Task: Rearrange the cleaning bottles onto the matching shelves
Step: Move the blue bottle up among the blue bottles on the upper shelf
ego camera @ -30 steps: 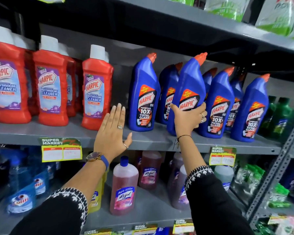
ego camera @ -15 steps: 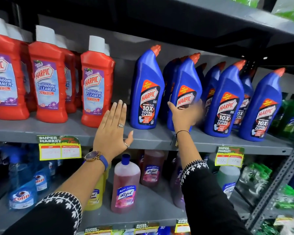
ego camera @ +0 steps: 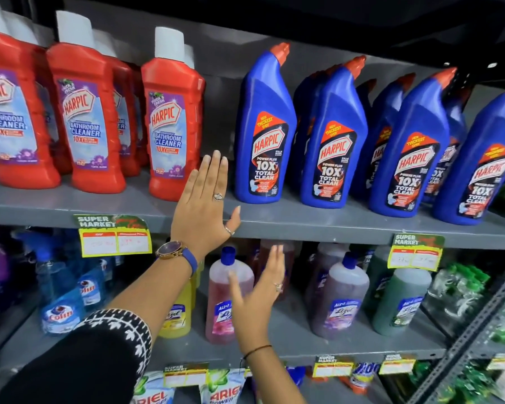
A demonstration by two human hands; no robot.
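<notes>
Several red Harpic bathroom cleaner bottles (ego camera: 172, 123) stand on the left of the grey upper shelf (ego camera: 303, 221). To their right stand several blue Harpic toilet cleaner bottles (ego camera: 334, 144), all upright. My left hand (ego camera: 204, 205) is flat and open against the shelf's front, in the gap between the red and blue groups. My right hand (ego camera: 257, 293) is open and empty, blurred, in front of a pink Lizol bottle (ego camera: 223, 304) on the lower shelf.
The lower shelf carries Colin spray bottles (ego camera: 62, 298) at left, a yellow bottle (ego camera: 177, 313), purple Lizol (ego camera: 340, 298) and green Lizol (ego camera: 400, 304) bottles. Price tags (ego camera: 114, 236) hang on the shelf edges. Ariel packs (ego camera: 155, 389) sit below. A metal upright (ego camera: 478, 325) runs at right.
My right hand let go of the blue Harpic bottle, which now stands on the upper shelf, and dropped down to the lower shelf. My left hand stayed in place.
</notes>
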